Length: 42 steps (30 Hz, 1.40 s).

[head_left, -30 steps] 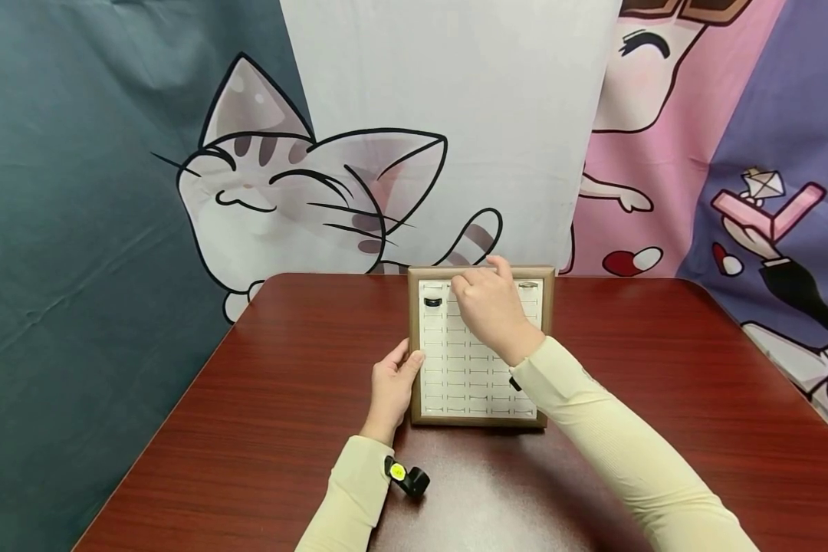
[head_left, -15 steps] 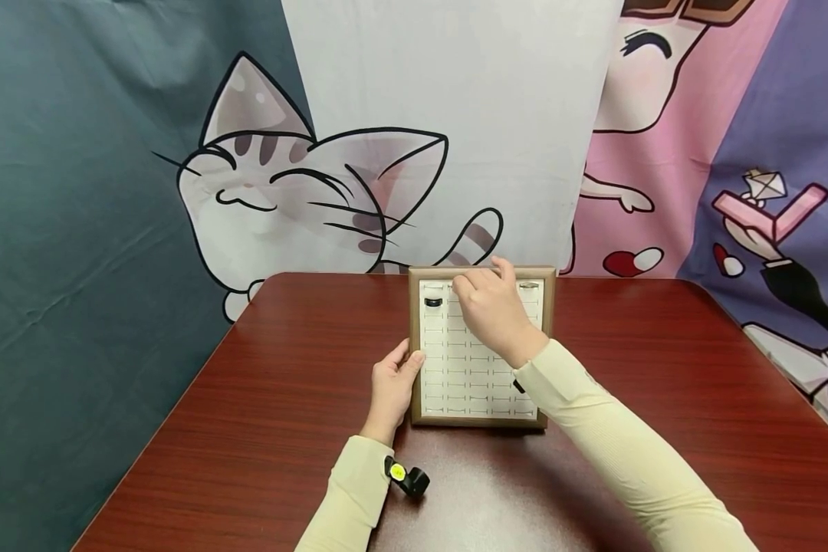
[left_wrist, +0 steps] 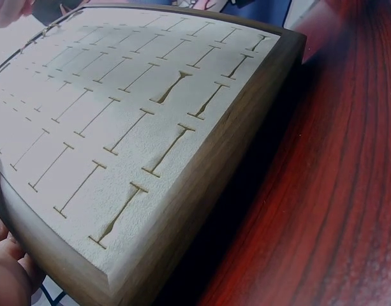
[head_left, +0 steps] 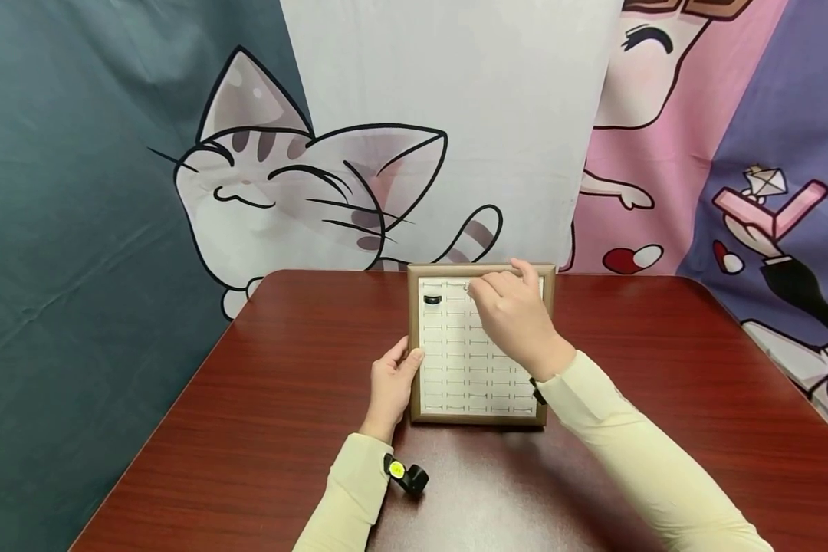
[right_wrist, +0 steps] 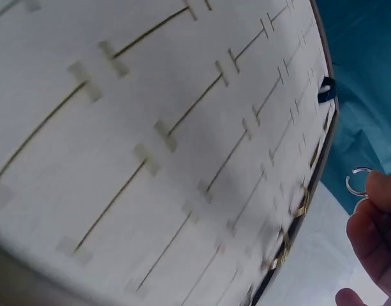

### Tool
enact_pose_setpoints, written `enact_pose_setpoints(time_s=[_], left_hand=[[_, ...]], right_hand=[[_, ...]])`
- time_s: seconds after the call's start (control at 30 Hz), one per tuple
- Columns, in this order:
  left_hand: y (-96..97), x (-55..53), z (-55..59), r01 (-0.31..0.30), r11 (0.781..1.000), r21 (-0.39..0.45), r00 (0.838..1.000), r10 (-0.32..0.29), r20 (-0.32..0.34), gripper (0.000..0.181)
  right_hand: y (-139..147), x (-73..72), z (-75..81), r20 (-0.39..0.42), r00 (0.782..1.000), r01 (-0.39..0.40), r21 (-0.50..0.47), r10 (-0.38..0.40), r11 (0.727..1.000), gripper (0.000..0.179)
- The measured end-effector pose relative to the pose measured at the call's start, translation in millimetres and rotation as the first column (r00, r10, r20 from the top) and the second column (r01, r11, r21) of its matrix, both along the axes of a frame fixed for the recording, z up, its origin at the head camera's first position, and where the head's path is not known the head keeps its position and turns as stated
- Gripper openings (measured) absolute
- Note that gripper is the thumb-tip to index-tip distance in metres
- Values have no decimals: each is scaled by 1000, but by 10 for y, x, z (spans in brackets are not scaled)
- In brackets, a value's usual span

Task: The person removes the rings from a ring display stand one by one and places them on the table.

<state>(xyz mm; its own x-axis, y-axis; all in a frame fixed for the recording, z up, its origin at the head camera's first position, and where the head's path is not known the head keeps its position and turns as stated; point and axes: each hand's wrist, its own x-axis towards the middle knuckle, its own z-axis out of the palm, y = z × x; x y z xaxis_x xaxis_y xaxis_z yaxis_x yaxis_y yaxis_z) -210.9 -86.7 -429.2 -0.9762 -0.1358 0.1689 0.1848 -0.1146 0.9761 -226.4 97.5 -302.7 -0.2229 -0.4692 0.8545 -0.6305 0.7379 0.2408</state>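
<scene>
A wood-framed ring display board [head_left: 455,368] stands tilted up on the table, its white pad cut with rows of slots. My left hand [head_left: 392,387] grips its left edge, thumb in front. Near the top of the board, my right hand [head_left: 514,314] pinches a silver ring [right_wrist: 356,182] with a gap in its band. In the right wrist view, this ring is held apart from the pad. A black ring [head_left: 432,300] sits in a slot at the upper left. Gold-coloured rings [right_wrist: 302,203] line the top edge in the right wrist view; my right hand hides them in the head view.
The reddish-brown wooden table [head_left: 283,399] extends around the board. Behind its far edge hangs a cartoon-printed backdrop [head_left: 510,115]. A black wrist camera [head_left: 410,477] is strapped to my left wrist, just above the table.
My right hand has moved right and slightly down across the top of the board, and the silver ring now shows at its fingertips. The left hand keeps its hold on the edge.
</scene>
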Motion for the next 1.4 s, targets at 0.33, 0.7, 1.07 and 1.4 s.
enact_pose_setpoints(time_s=[0.33, 0.7, 1.07, 1.4], left_hand=[[-4, 1, 17, -4, 1000, -1, 1000, 4, 5, 39], [12, -2, 7, 5, 1000, 10, 1000, -5, -6, 40], [8, 122, 239, -6, 999, -43, 1000, 7, 17, 41], [4, 3, 37, -12, 1000, -2, 999, 12, 32, 42]], right_hand=[[506, 127, -40, -5, 999, 49, -73, -50, 996, 8], [1073, 249, -236, 35, 989, 149, -121, -146, 981, 6], [1510, 406, -507, 153, 947, 297, -72, -284, 952, 7], [1660, 431, -750, 271, 907, 333, 6, -322, 943, 4]])
